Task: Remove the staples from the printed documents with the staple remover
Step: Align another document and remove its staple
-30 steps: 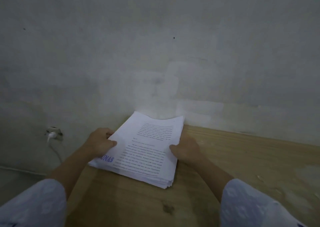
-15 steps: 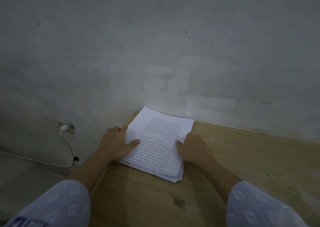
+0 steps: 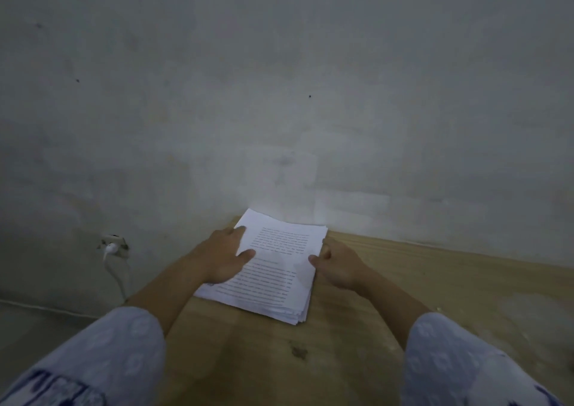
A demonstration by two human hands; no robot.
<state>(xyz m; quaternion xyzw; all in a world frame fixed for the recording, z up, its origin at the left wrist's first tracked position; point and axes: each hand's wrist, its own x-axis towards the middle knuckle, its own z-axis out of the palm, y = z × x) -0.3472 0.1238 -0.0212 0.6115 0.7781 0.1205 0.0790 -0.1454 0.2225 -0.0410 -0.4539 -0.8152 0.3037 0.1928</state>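
Since the earlier frames the left hand (image 3: 224, 256) has slid from the stack's left edge up onto the top page, where it now lies flat with fingers straight and thumb spread, pressing the stack (image 3: 273, 266) down. The right hand (image 3: 337, 263) sits at the stack's right edge, thumb on the top sheet and fingers loosely curled against the side; whether it pinches the pages cannot be told. The stack lies on the table (image 3: 403, 281) near its far left corner, close to the wall (image 3: 279, 95), with a socket (image 3: 113, 245) off to the left.
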